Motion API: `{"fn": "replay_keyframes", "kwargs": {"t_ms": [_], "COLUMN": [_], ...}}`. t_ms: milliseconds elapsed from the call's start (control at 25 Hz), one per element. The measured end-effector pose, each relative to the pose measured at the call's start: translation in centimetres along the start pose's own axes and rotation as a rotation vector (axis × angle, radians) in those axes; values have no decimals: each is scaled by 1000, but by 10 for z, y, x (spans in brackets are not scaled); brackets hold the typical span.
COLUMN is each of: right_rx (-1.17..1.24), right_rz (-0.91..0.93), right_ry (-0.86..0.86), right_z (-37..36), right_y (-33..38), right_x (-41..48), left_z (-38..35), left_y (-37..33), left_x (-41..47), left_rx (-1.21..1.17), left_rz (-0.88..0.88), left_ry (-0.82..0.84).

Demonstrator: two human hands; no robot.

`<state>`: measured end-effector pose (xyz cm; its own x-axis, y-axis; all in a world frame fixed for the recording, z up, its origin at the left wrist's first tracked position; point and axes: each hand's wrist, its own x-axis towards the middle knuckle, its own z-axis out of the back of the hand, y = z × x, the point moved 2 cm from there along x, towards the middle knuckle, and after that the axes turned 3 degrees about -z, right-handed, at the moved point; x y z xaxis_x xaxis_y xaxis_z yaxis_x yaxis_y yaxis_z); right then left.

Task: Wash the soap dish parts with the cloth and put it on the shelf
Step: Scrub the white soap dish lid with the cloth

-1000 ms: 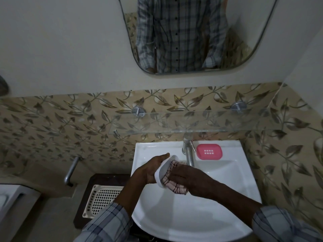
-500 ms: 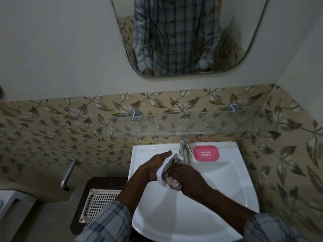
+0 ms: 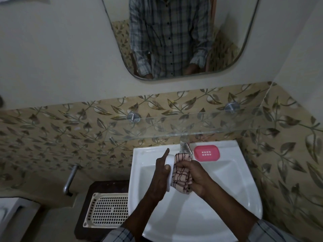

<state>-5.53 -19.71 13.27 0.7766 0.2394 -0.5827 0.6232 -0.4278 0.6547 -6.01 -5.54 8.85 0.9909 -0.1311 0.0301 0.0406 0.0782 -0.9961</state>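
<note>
Soap dish parts were split between my hands and the basin edge: the white tray stood nearly on edge over the white sink, clasped in my left hand with the thumb across its rim and the forefinger pointing up toward the wall. My right hand was closed round the pink checked cloth, pressing it against the tray's inner face. The pink insert, slotted in the middle, lay flat on the sink's back ledge just right of the tap, whose spout rose directly behind the cloth. Above them ran the glass shelf on two metal pegs, against leaf-patterned tiles, and the mirror higher up showed my checked shirt. To the left of the sink, a perforated cream basket sat on a dark stand, with a metal pipe on the wall beyond.

Compared with a second earlier, the tray was turned more upright, the cloth reached higher above my knuckles, and my left forefinger had lifted clear of the tray.
</note>
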Motion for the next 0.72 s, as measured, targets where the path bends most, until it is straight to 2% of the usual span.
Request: {"fn": "replay_keyframes", "kwargs": {"t_ms": [80,160,240,320,360,400,480,560,600,720], "right_rx": [-218,-499,-738,-1162,-1350,-1458,-1436,-1249,-1095,-418], "right_rz": [144,320,510,878,1031,1108,1051,823,671,281], "right_ry": [40,15,45,149,189,207,162,82,79,52], "right_z": [2,8,13,16,20,23,25,22,18,9], "right_y": [1,-1,3,5,1,-4,-10,-10,-10,-4], "right_x": [-6,-6,-6,-8,-6,-3,0,-1,-4,-12], "left_z": [-6,-11,-5,4,6,4,-6,-18,-22,-23], "left_y": [-2,-7,-6,-18,-28,-36,-42,-35,-30,-16], "left_x": [-5,-10,-4,13,17,21,24,17,11,-1], "left_rx": [-36,-178,-431,-601,-659,-687,-686,-603,-547,-449], "left_rz": [17,121,412,767,862,889,816,687,631,381], "left_ry": [38,72,7,7,36,30,-22,-42,-66,-78]}}
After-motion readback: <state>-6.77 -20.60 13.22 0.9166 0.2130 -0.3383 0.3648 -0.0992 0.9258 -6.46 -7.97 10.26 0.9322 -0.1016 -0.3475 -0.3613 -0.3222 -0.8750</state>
